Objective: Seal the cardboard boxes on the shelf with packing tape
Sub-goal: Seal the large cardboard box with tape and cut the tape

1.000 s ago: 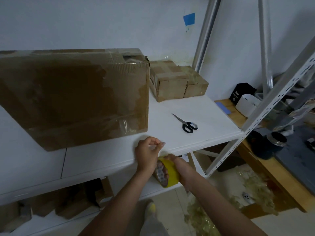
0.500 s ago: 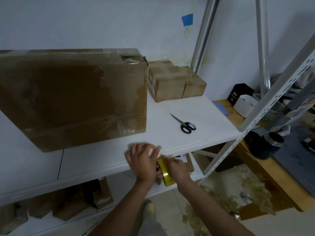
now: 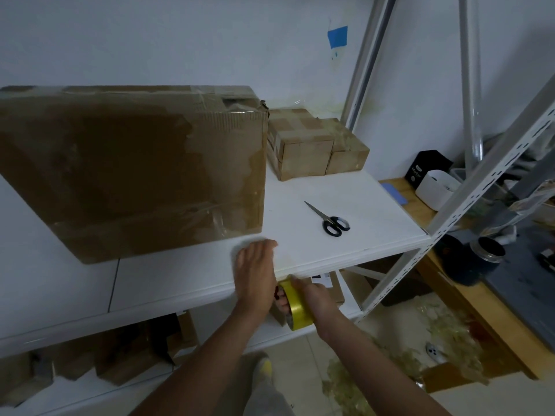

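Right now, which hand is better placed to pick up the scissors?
Left, probably. The left hand lies over the shelf and seems free; the right hand grips the tape roll below the shelf edge. The scissors lie right of both.

Right hand grips the yellow tape roll — left hand lies flat over the shelf edge. Scissors lie nearby.

We are looking down at a white shelf board that is carrying everything here. A large cardboard box is sitting on its left part, its faces glazed with clear tape. Two smaller boxes are standing just beside its far right corner, pressed against each other. Black-handled scissors are lying closed on the bare board nearer us. Below, a lower shelf is holding cardboard pieces.
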